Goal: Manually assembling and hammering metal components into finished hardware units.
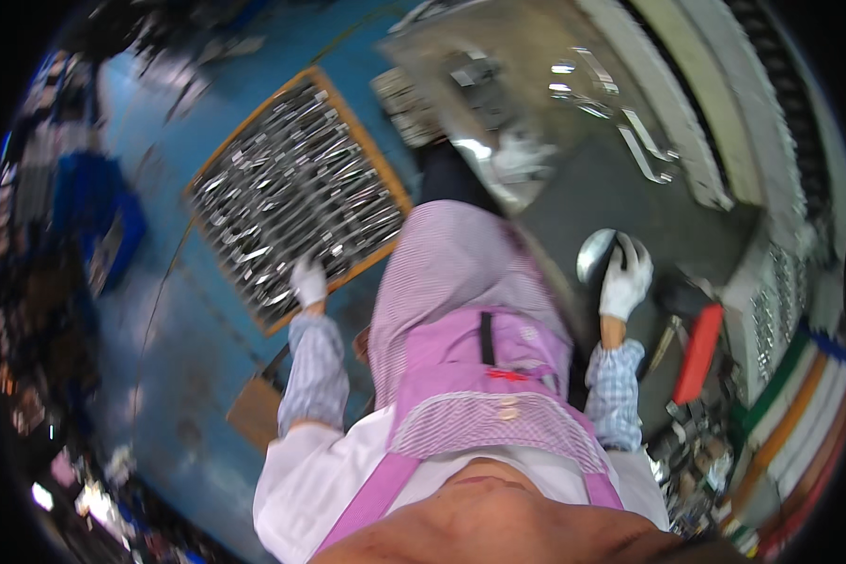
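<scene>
Both sides seem set within reach: your left hand (308,282) over the tray (364,139), right hand (627,279) at a shiny disc (593,255); whether fingers grip is unclear.

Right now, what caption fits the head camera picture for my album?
White-gloved left hand at a tray of shiny metal parts, white-gloved right hand by a shiny rounded piece.

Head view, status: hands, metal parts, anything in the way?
Left hand at tray of metal parts, grip unclear. Right hand at shiny round piece, contact unclear. Nothing plainly blocking.
</scene>
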### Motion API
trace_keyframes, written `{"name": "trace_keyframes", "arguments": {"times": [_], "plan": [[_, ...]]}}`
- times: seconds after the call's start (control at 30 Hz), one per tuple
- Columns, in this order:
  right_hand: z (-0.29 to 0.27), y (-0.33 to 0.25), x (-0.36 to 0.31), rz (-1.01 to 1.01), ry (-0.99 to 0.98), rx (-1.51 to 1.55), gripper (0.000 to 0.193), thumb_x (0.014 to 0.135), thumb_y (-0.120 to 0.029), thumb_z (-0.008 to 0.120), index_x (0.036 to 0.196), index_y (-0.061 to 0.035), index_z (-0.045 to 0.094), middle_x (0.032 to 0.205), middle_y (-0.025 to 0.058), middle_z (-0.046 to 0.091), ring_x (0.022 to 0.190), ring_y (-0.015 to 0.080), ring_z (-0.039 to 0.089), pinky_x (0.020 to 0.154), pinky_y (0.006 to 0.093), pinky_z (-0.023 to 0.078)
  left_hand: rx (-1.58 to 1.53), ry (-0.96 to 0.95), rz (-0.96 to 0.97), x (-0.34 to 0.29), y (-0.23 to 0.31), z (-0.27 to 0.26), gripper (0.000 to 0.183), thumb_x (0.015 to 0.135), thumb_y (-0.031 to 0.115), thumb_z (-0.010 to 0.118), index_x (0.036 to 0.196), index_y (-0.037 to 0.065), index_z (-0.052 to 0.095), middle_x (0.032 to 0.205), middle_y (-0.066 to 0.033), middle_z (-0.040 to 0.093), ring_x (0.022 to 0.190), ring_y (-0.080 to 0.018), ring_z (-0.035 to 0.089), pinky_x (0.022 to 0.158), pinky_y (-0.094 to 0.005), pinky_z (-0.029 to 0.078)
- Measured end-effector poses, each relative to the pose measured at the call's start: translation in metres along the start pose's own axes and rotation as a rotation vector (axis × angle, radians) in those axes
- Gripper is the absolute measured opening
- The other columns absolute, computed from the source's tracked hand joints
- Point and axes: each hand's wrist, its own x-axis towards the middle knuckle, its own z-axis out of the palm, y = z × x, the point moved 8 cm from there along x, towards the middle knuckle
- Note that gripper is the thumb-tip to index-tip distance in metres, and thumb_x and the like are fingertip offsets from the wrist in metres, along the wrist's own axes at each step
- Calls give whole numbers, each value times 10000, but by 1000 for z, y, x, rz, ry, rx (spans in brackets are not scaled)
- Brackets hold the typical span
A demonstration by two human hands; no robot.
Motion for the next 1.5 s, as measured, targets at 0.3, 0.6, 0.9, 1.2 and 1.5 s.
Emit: {"name": "trace_keyframes", "arguments": {"times": [0.3, 0.6, 0.9, 1.2, 1.5], "plan": [[49, -102, 171, -252, -38, 182, 345, 892, -227, 595, 1227, -146, 618, 1231, 86, 639, 1015, 317, 649, 868, 411, 524, -657, 49, 174, -46, 211, 0, 170, 939, -1, 592, 1058, -12, 712, 1040, -82, 717, 923, -159, 666, 861, -280, 540], [121, -123, 191, -287, -216, 77, 146, 893, -193, 578, 975, -140, 686, 933, 151, 664, 870, 331, 687, 747, 448, 545, -564, -164, 663, -130, 339, 25, 199, 861, -102, 603, 990, 19, 695, 969, -97, 721, 885, -195, 696, 810, -287, 553], [36, -97, 211, -104, 44, 68, 375, 827, -352, 681, 1123, -125, 646, 951, 163, 697, 966, 313, 683, 798, 442, 539, -480, -317, 779, -169, 374, 50, 222, 844, -56, 602, 1014, 32, 713, 978, -111, 713, 877, -232, 698, 795, -311, 556], [0, -48, 175, 19, -36, 473, 349, 747, -280, 680, 1051, -110, 703, 929, 155, 712, 887, 346, 681, 773, 457, 536, -278, -297, 1015, -202, 422, 55, 255, 829, 8, 652, 1069, 83, 692, 1048, -97, 695, 963, -286, 670, 850, -364, 546], [-35, -48, 15, 9, -544, 793, 314, 787, -244, 726, 1054, -80, 705, 948, 105, 718, 852, 258, 693, 776, 362, 552, -105, -734, 657, -188, 449, 104, 417, 810, 171, 724, 1188, 13, 645, 960, -148, 719, 890, -285, 697, 821, -314, 549]]}}
